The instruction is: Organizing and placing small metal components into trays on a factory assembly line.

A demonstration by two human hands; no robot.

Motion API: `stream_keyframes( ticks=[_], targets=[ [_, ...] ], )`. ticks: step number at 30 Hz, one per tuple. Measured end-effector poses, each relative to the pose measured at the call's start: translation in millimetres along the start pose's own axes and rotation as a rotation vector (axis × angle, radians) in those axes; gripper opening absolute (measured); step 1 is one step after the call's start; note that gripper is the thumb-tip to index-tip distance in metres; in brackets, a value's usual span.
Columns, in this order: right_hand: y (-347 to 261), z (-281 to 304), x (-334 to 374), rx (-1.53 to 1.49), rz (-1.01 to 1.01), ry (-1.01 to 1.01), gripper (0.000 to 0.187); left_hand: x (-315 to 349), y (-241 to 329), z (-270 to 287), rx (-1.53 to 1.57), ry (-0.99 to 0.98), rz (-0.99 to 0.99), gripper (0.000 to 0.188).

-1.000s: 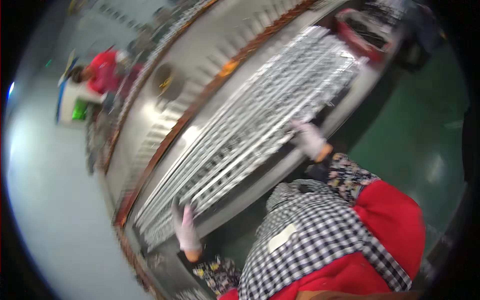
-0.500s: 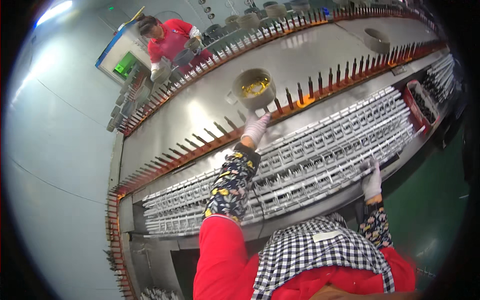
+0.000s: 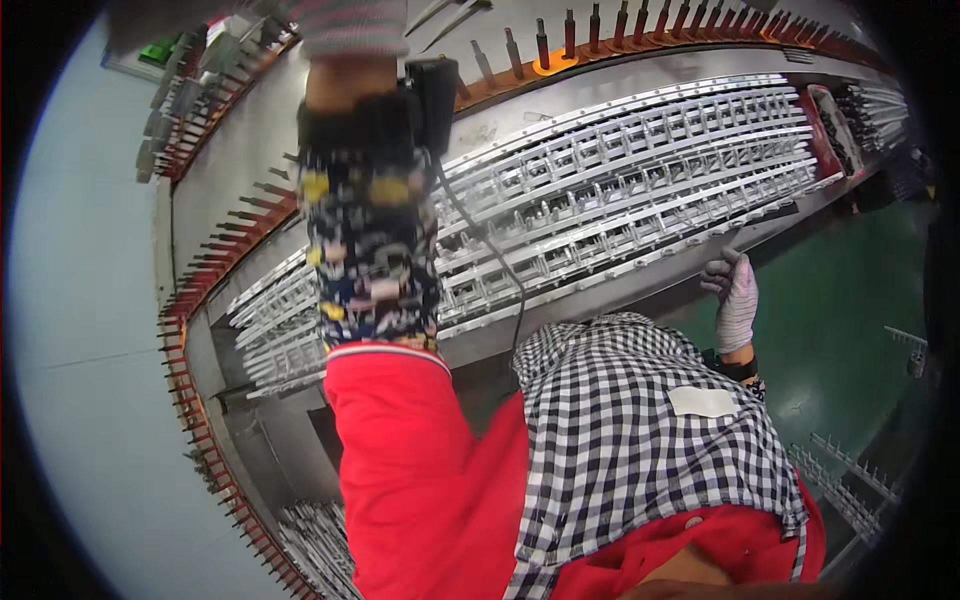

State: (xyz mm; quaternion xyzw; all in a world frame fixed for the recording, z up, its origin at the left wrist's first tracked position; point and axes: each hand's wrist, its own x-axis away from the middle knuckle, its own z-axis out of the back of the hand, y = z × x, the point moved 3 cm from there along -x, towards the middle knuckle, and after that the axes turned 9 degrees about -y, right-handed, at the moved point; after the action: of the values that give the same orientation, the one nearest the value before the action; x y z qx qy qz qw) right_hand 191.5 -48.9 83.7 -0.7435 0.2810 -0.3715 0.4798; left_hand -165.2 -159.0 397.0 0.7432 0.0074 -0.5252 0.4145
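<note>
Bundled metal racks (image 3: 620, 175) are found lying lengthwise on a metal bench (image 3: 640, 285). The left hand (image 3: 352, 30), gloved, is seen over the racks' far side, blurred and cut by the view's upper edge; its grip cannot be told. The gloved right hand (image 3: 738, 300) is held on the racks' near side, apart from them, fingers loosely curled. Dark pegs (image 3: 543, 45) are lined up beyond the racks; a red bin (image 3: 825, 135) is placed at their right end.

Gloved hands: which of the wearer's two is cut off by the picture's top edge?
The left hand, blurred, stretched past the metal racks; the right hand sits lower, wholly in view.
</note>
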Motion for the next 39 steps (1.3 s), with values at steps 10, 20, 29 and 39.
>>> stream_keyframes(
  ticks=[10,20,29,39],
  targets=[
    [12,-114,31,0.377,0.475,-0.710,0.016,216,86,-46,-0.193,0.287,0.599,0.037],
    [8,-174,-11,0.769,0.557,-0.765,0.020,381,68,109,-0.115,0.919,0.782,0.043],
    [10,-222,0,1.125,0.635,-0.229,0.011,373,60,349,-0.254,0.925,0.740,0.031],
    [16,-207,-4,1.696,0.431,-0.003,0.020,353,-21,362,-1.389,-1.055,1.352,0.023]
  ],
)
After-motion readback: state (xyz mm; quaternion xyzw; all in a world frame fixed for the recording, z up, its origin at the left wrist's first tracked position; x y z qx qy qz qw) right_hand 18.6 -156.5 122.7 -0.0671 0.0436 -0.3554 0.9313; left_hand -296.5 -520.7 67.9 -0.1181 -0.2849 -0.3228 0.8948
